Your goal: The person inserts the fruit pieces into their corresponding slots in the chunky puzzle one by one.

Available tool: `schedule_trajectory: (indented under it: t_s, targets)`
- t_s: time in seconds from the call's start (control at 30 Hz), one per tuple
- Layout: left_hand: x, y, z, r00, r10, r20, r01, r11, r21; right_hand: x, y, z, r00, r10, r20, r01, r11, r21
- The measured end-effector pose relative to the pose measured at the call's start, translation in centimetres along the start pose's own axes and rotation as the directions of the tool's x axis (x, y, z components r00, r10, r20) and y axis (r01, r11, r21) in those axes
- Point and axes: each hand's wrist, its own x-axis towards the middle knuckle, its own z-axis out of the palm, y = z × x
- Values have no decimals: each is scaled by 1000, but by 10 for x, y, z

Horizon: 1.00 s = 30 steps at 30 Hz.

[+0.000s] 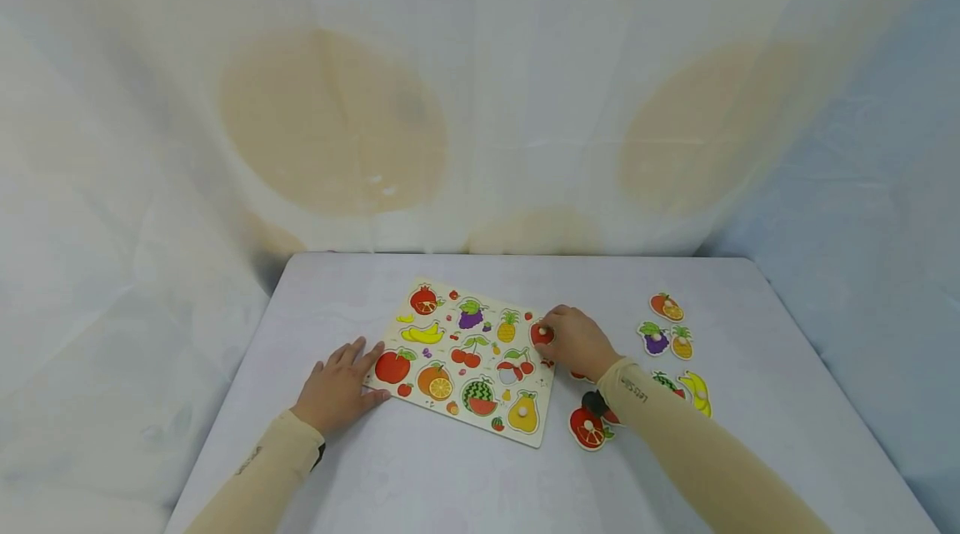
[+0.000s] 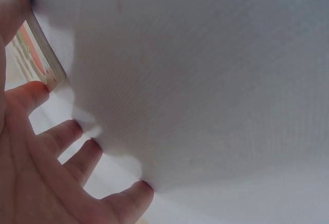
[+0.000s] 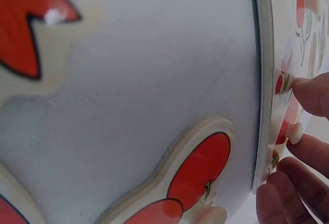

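A wooden fruit puzzle board (image 1: pixel 450 332) lies tilted on the table. My left hand (image 1: pixel 341 386) has its fingers spread at the board's lower left corner, with thumb and index finger touching its edges; the other fingertips rest on the table (image 2: pixel 205 106). At the board's right edge, my right hand (image 1: pixel 581 342) is over a round red fruit piece (image 1: pixel 541 334) that lies in the board. In the right wrist view, the index finger touches its pale knob (image 3: pixel 294 132), while the thumb is apart from the knob, near the board's surface. A knobbed pear piece (image 1: pixel 523 414) also sits in the board.
Loose pieces lie right of the board: orange (image 1: pixel 666 306), grapes (image 1: pixel 653 339), pineapple (image 1: pixel 682 342), bananas (image 1: pixel 698 394) and a watermelon (image 1: pixel 666 381) partly behind the right sleeve. Nearer are a pomegranate (image 1: pixel 588 430) and cherries (image 3: pixel 199 171). A curtain hangs behind the table.
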Motion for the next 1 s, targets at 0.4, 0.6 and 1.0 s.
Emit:
schedule_trajectory:
  t_s: [0.4,0.6,1.0]
  targets:
    - [0,1,1,1000,10,-1,-10,1000,1,-1,6,-8,998,9,64,-11,999,35]
    - [-1,3,-4,1000,-2,12,2,1000,-4,-9,21,-29,996,54,67,-60,994,89]
    - [0,-1,1,1000,5,-3,-5,1000,-13,-35,59,-43,996,55,66,-59,996,62]
